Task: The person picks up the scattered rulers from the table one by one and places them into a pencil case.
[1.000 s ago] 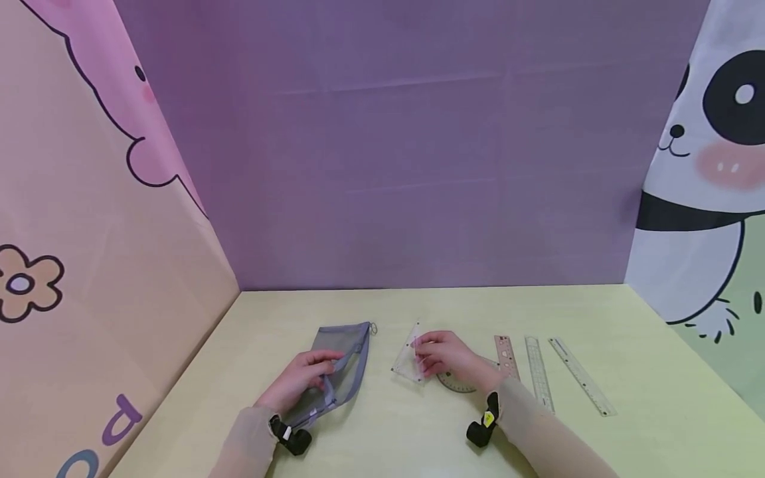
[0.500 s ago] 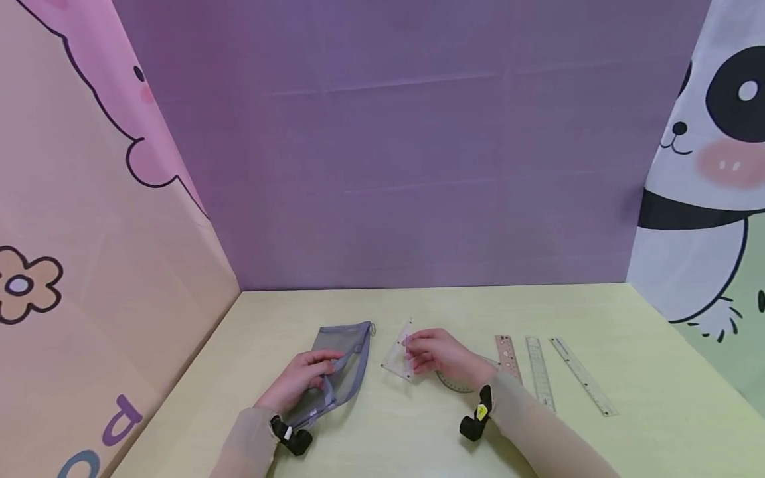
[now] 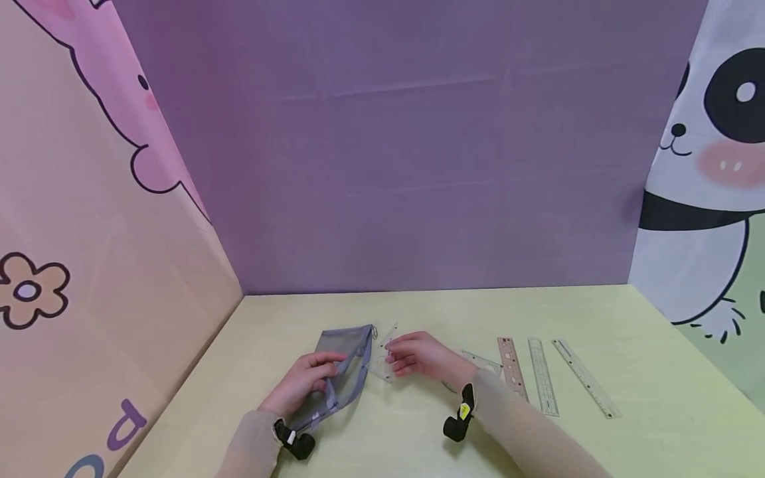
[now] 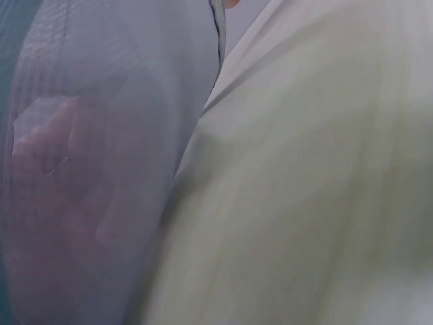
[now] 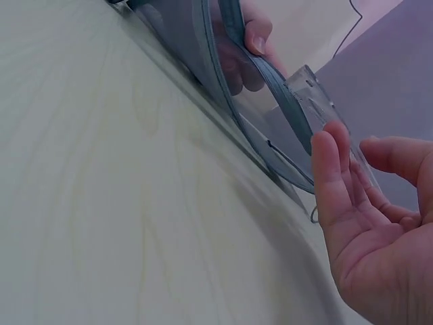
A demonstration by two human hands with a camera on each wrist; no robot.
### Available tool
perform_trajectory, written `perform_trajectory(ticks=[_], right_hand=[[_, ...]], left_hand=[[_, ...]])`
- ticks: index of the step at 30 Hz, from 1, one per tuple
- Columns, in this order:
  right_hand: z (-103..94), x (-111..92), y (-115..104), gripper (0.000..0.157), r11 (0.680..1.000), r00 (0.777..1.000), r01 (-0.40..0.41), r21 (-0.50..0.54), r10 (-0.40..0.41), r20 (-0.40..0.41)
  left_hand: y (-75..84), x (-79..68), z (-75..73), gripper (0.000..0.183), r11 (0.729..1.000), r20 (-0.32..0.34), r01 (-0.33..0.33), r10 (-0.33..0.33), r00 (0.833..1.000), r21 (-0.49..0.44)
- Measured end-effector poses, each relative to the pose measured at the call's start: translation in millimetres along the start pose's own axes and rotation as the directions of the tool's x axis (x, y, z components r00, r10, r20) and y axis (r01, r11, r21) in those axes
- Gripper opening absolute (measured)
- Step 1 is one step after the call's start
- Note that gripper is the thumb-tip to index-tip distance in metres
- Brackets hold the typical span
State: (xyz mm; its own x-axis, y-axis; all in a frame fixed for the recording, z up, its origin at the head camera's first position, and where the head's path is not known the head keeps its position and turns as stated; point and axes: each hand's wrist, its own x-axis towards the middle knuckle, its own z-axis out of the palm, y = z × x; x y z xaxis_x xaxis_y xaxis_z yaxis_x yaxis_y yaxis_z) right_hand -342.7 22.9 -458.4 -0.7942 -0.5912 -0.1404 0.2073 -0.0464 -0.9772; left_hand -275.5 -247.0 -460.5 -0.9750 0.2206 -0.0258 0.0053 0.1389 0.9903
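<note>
A grey-blue mesh zip pouch (image 3: 344,340) lies slanted at the table's left, its mouth parted toward the right. My left hand (image 3: 301,382) holds the pouch by its zipped edge; in the right wrist view its fingertips (image 5: 257,40) grip that edge. Between thumb and fingers, my right hand (image 3: 427,358) pinches a clear plastic set square (image 3: 379,362). One corner of the set square (image 5: 314,101) reaches the pouch's mouth in the right wrist view; whether it touches cannot be told. The mesh wall (image 4: 135,149) fills the left of the left wrist view.
A clear protractor (image 3: 481,360) lies partly hidden under my right hand and forearm. To its right are a pink ruler (image 3: 511,365), a clear ruler (image 3: 542,376) and another clear ruler (image 3: 586,378) set aslant. A purple backdrop (image 3: 418,166) closes off the table's far edge.
My right hand has carried the set square leftward, up to the mouth of the pouch. More of the protractor's straight edge shows. The left hand keeps its hold on the pouch.
</note>
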Motion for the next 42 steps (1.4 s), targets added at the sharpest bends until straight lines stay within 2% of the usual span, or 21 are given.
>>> perform_trajectory(ticks=[7,13,20,29,42], right_hand=[[12.2,3,1,0.033,1.0,1.0,-0.013,0.003,0.012,0.018],[20.9,7,3,0.028,1.0,1.0,-0.018,0.003,0.018,0.025],[28.4,13,8,0.025,1.0,0.999,-0.03,-0.008,0.03,0.014],[33.8,17,15,0.024,0.999,0.999,-0.038,0.008,0.038,0.03],[43.3,26,9,0.019,0.998,0.997,-0.058,-0.014,0.059,0.042]], left_hand=[[0.9,-3.1,0.3,0.04,1.0,-0.007,-0.003,0.003,1.0,-0.025],[1.7,-3.9,0.0,0.039,1.0,-0.015,0.003,-0.004,1.0,-0.028],[0.4,-3.7,0.4,0.039,1.0,0.015,-0.007,0.007,1.0,-0.025],[-1.5,-4.7,2.4,0.039,1.0,0.019,-0.004,0.004,1.0,-0.03],[-0.6,-1.7,0.0,0.038,0.998,0.013,-0.029,0.03,0.999,-0.055]])
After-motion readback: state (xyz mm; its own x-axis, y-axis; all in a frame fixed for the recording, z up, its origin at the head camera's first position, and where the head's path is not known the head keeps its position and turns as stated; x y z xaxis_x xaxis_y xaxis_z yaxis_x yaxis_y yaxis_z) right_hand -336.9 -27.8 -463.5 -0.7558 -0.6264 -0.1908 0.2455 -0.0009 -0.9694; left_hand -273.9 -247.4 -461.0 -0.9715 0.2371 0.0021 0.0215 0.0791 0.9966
